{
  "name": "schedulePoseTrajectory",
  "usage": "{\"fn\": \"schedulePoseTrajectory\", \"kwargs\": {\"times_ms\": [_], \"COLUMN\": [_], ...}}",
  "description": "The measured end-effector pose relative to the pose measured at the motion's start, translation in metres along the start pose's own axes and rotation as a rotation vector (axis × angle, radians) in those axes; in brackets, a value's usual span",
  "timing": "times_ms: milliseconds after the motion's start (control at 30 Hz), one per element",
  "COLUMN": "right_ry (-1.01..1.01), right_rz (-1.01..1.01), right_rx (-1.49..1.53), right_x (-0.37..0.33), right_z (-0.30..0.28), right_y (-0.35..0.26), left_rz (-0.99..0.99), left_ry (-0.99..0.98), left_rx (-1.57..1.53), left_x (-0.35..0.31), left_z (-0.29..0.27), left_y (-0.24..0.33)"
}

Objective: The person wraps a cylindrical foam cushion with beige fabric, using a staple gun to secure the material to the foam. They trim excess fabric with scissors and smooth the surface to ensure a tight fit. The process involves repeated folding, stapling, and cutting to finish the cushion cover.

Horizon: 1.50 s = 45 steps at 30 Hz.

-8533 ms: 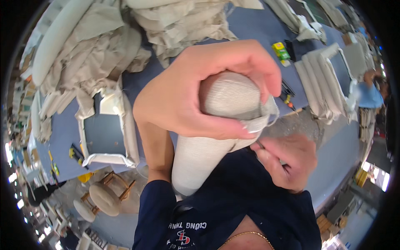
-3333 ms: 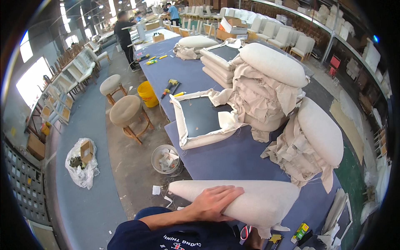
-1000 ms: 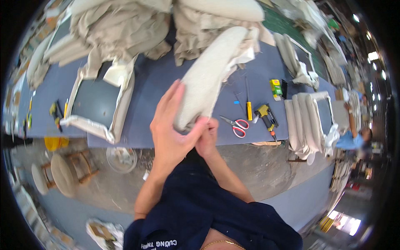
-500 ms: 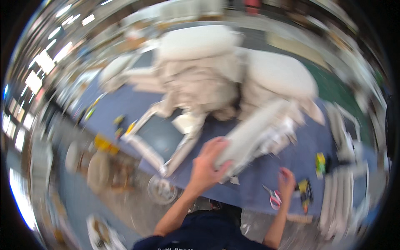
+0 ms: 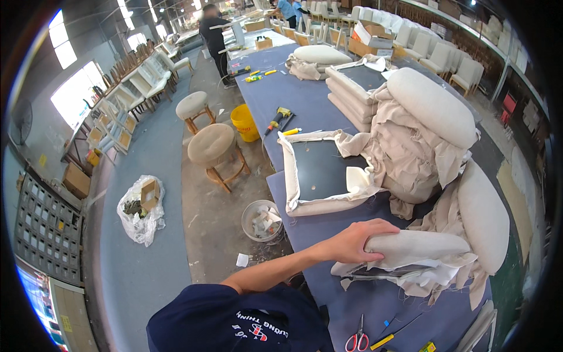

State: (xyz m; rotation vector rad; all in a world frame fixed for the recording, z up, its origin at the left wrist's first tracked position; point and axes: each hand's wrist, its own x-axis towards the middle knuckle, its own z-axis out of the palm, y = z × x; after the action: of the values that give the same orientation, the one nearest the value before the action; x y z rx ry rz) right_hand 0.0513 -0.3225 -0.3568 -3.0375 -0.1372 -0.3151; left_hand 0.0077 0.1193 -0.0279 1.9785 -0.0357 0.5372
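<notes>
Fingers (image 5: 375, 233) of the left hand (image 5: 355, 242) were curled and pressed over the near end of a padded cushion panel (image 5: 419, 249), which was held flat on the blue-grey worktable (image 5: 305, 220) directly in front of the person; loose beige fabric (image 5: 422, 276) was seen trailing from beneath it. The right hand could not be found in the view, so nothing can be told of its grip. Red-handled scissors (image 5: 355, 341) and a yellow tool (image 5: 382, 341) were lying on the table close to the body (both well apart from the gripping hand). The step in hand was judged to be the positioning of the panel for its cover to be pulled taut and trimmed; the next move would call for the panel to be steadied while the slack cloth is gathered evenly, since a shifted pad could leave wrinkles. Just beyond, a seat frame with a dark centre (image 5: 322, 170) was laid open-side up, and a tall heap of upholstered cushions (image 5: 422, 123) was stacked to its right. On the floor to the left, a white bucket of scraps (image 5: 263, 220) and two round stools (image 5: 212, 146) were placed, with a yellow pail (image 5: 244, 122) farther off. At the far end, another person (image 5: 212, 32) was seen standing by the benches.
</notes>
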Motion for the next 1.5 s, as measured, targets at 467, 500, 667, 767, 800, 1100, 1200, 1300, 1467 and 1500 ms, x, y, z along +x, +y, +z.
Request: {"fn": "schedulePoseTrajectory", "kwargs": {"times_ms": [467,500,667,767,800,1100,1200,1300,1467,1500], "right_ry": [-0.190,-0.204,0.023,0.288,0.288,-0.147,-0.292,-0.386,-0.452,-0.409], "right_rz": [-0.079,-0.107,-0.125,-0.092,-0.080,0.279,0.300,0.376,0.225,0.259], "right_rx": [-0.047,-0.067,-0.030,0.059,0.064,0.157,0.069,0.070,0.259,0.452], "right_x": [0.016,0.018,0.021,0.000,-0.003,0.020,0.024,0.029,0.053,0.053], "right_z": [0.030,0.040,0.057,0.008,-0.006,0.053,0.066,0.064,-0.002,-0.019], "right_y": [0.103,0.131,0.163,0.089,0.076,0.224,0.228,0.210,0.259,0.260], "left_rz": [-0.032,-0.027,-0.013,-0.031,-0.047,-0.064,-0.100,-0.094,-0.075,-0.068], "left_ry": [-0.002,0.002,-0.007,0.015,0.027,0.013,-0.019,-0.023,-0.053,-0.049], "left_rx": [-0.029,-0.009,0.060,0.070,0.062,0.019,0.008,0.039,0.008,0.022], "left_x": [0.001,0.002,-0.002,-0.006,-0.009,0.000,0.000,-0.001,0.003,0.004], "left_z": [0.008,0.008,0.006,0.007,0.005,0.015,0.017,0.016,0.016,0.016], "left_y": [0.009,0.011,0.013,0.009,0.011,0.020,0.023,0.028,0.029,0.031]}}
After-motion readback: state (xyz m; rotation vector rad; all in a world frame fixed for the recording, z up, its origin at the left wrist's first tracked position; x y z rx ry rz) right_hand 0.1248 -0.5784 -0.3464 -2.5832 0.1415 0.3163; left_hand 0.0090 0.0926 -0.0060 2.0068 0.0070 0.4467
